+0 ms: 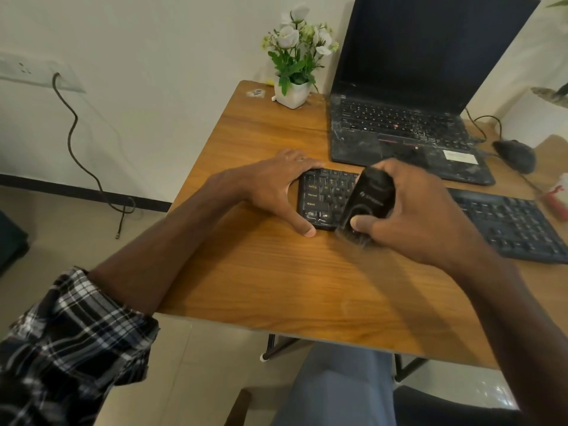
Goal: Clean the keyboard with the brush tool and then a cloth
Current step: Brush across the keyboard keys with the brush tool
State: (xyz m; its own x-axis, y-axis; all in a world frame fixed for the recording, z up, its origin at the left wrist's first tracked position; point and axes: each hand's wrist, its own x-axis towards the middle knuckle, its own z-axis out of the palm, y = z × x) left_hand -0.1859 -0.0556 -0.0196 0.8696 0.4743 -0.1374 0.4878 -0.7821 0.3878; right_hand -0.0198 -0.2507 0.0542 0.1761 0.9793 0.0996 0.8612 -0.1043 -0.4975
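Head view: brush tool (367,199) in right hand (421,210) grip.

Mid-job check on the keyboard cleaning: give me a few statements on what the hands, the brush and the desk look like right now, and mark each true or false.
1. The right hand grips the brush tool over the keyboard. True.
2. The left hand holds a cloth. False: it rests on the keyboard's left end, with no cloth in it.
3. The laptop is closed. False: its lid is open and the screen is dark.
4. A white pot of flowers stands at the table's far corner. True.
5. The mouse lies left of the keyboard. False: it lies right of the laptop.
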